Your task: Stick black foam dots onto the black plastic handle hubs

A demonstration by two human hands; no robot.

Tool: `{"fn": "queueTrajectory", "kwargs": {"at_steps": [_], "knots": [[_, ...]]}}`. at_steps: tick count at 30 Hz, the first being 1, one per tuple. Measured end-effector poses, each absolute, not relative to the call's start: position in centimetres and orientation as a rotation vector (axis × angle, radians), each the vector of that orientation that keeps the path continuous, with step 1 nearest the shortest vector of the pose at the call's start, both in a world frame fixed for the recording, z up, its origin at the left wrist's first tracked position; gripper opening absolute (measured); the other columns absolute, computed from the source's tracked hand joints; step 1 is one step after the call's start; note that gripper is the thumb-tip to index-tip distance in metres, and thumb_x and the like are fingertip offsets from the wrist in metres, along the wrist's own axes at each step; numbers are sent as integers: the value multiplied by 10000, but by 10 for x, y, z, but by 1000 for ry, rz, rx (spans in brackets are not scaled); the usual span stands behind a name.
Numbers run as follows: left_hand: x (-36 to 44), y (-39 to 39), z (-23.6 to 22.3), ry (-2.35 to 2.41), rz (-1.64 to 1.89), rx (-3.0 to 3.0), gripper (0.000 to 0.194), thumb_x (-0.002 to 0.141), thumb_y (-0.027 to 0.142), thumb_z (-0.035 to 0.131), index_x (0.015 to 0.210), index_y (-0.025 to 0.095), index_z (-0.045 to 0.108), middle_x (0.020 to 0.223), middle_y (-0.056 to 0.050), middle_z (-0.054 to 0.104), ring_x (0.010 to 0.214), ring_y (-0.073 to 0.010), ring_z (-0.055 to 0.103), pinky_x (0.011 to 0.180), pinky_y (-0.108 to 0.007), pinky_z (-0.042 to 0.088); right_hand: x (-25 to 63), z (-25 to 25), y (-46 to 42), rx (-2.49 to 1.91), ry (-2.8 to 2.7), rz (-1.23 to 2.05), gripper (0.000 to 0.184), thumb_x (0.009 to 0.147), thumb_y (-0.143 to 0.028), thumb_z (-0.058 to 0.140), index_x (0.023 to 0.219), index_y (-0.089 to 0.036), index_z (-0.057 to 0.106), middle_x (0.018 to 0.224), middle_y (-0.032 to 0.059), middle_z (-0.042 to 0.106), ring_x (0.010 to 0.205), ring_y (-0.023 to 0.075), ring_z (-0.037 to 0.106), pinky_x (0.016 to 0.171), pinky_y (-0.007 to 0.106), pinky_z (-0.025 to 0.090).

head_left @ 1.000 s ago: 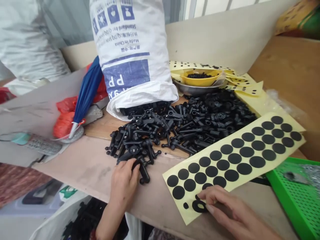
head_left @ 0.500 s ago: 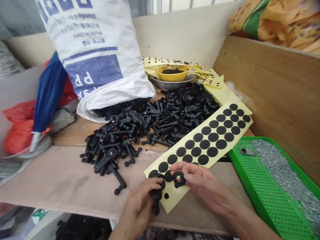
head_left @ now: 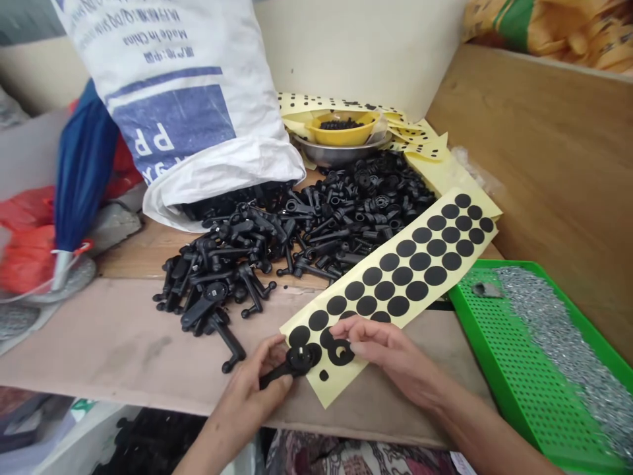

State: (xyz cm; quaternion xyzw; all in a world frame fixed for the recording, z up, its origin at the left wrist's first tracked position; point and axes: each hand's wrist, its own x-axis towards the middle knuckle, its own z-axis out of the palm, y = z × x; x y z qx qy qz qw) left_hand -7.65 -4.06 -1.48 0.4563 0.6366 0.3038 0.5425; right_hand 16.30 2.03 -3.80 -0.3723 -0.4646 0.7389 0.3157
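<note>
My left hand [head_left: 250,389] is closed around a black plastic crank handle [head_left: 284,369]. The handle's round end faces up and carries a small bright metal piece in its middle. Pinched at its edge by my right hand [head_left: 390,356] is a flat black ring [head_left: 340,352] with a hole in the centre. The ring is just to the right of the handle's round end, over the near end of a yellow backing sheet [head_left: 324,394]. Rows of black round stickers [head_left: 384,290] cover that sheet, and one small black dot [head_left: 324,375] lies near its corner.
Black handles [head_left: 217,270] are heaped behind, partly inside a white woven sack [head_left: 222,158]. A yellow bowl [head_left: 341,135] of small black pieces sits in a metal bowl [head_left: 336,155]. At right stands a green tray [head_left: 499,356] with small metal parts; a blue umbrella [head_left: 84,171] leans left.
The crank handle has turned in my left hand from pointing toward me to lying sideways, round end up and to the right. My right hand and the ring have shifted slightly left.
</note>
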Motion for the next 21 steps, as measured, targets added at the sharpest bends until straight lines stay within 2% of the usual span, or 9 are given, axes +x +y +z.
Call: {"fn": "queueTrajectory", "kwargs": {"at_steps": [4,7,12,21], "knots": [[-66,-30,-5,1324,492,1004,432,719,310,642,1116,145,605,714,1,619,533,-108,508,502,-209,371,160,-35,17,-908,-1203,2031,253,753,-385,698,653,-189,573,1054,69,627,1042,256,525,930,380,361],[-55,-24,-2,1290,477,881,510,684,331,643,1136,104,577,674,12,602,421,-60,453,441,-185,292,156,-32,16,-867,-1187,2075,271,737,-399,706,644,-190,561,1034,65,612,1022,246,519,918,361,359],[-46,-21,-5,1289,514,878,534,658,345,615,1127,88,606,700,-14,628,420,-59,461,433,-179,304,153,-32,14,-873,-1222,2051,297,739,-431,701,638,-190,559,1025,69,601,1020,249,511,913,360,348],[-46,-18,3,1318,488,967,476,696,333,545,1095,112,679,769,-37,662,438,-76,480,456,-201,366,153,-33,14,-874,-1304,2016,297,753,-430,692,640,-186,565,976,66,585,961,233,507,866,353,356]]}}
